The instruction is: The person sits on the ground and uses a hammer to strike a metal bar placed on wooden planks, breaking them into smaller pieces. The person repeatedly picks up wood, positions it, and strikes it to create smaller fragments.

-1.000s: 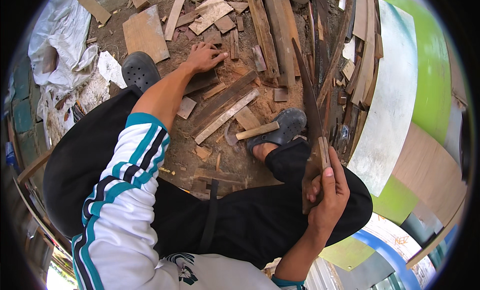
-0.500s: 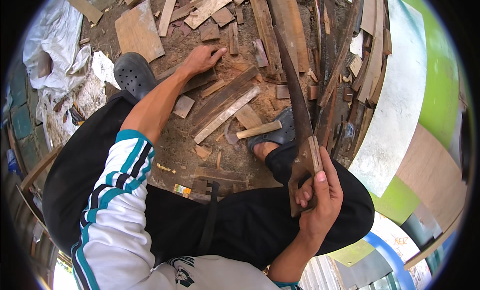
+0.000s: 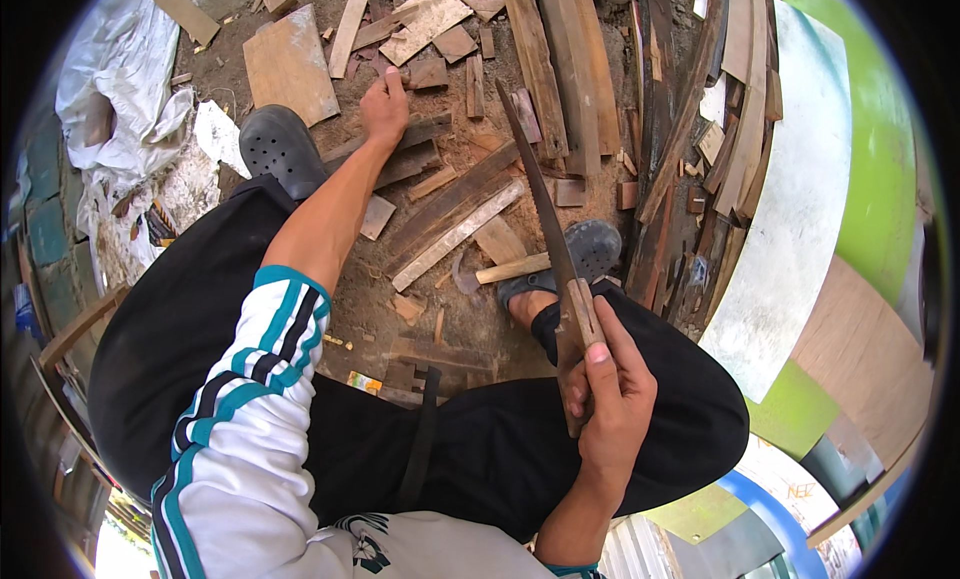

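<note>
My right hand grips the wooden handle of a handsaw above my right thigh. The saw's dark, rusty blade points up and away from me, its toothed edge to the left. My left hand reaches out over the ground, fingers curled in, beside a small brown wood block. Whether anything is inside those fingers is hidden. Just below that hand lie short dark boards. Between my feet, a hammer with a pale wooden handle rests next to a long dark plank and a whitish strip.
Wood offcuts lie scattered at the far side, with a square plywood piece to their left. Long planks and a pile of strips extend on the right, beside a white curved sheet. White sacking lies far left.
My left hand has moved slightly away and to the left, its fingers now more curled. The saw in my right hand has shifted left and tilted, its tip lower in view.
</note>
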`<action>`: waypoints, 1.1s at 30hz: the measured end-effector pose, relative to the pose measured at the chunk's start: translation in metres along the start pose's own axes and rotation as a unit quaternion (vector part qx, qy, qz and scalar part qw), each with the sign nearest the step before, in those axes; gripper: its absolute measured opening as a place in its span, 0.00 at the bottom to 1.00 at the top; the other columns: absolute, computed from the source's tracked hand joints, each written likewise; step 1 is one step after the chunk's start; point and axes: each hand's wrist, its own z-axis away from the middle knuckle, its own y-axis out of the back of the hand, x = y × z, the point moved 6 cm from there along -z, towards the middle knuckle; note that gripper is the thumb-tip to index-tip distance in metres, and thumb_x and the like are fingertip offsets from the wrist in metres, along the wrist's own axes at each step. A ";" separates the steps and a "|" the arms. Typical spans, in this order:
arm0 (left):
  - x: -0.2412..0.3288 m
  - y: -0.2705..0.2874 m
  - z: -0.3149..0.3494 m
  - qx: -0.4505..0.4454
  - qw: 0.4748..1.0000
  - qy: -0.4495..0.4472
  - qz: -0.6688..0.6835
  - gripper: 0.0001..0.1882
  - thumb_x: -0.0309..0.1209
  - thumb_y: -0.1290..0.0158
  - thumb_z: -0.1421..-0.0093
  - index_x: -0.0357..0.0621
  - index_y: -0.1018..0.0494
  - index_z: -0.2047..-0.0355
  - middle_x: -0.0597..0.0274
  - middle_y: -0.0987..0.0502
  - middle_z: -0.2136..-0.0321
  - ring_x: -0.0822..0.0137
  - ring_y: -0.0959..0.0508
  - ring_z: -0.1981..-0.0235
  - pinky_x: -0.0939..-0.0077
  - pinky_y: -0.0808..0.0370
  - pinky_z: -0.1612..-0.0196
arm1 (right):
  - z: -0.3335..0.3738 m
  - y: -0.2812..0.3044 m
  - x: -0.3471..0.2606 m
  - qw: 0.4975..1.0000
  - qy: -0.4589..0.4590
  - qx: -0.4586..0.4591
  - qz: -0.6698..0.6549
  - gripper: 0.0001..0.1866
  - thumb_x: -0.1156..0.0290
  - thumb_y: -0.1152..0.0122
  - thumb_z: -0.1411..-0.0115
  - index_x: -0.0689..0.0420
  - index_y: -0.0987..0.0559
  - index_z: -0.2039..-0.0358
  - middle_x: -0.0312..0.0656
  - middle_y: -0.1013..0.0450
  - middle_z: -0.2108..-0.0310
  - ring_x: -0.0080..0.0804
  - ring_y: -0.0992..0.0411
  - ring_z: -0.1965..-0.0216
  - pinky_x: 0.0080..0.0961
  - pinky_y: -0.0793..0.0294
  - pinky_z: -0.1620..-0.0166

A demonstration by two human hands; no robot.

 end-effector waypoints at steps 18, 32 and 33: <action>-0.037 0.004 0.062 -0.276 0.913 0.148 -0.260 0.55 0.74 0.61 0.43 0.57 0.65 0.26 0.37 0.81 0.30 0.35 0.89 0.33 0.31 0.84 0.38 | -0.006 -0.063 0.050 0.971 0.118 -0.079 0.191 0.28 0.76 0.45 0.42 0.66 0.29 0.40 0.56 0.21 0.57 0.28 0.23 0.59 0.22 0.26 0.53; -0.044 0.004 0.054 -0.309 0.899 0.166 -0.264 0.54 0.72 0.62 0.41 0.58 0.69 0.27 0.34 0.82 0.31 0.34 0.87 0.33 0.33 0.80 0.35 | -0.011 -0.081 0.029 0.949 0.110 -0.150 0.256 0.33 0.77 0.39 0.43 0.67 0.34 0.36 0.49 0.21 0.63 0.22 0.25 0.68 0.20 0.26 0.61; -0.044 0.003 0.055 -0.312 0.897 0.167 -0.266 0.53 0.72 0.62 0.40 0.58 0.69 0.26 0.34 0.82 0.31 0.34 0.87 0.33 0.33 0.80 0.35 | -0.010 -0.083 0.028 0.946 0.101 -0.171 0.255 0.34 0.77 0.38 0.43 0.68 0.36 0.36 0.48 0.21 0.64 0.22 0.25 0.69 0.20 0.26 0.62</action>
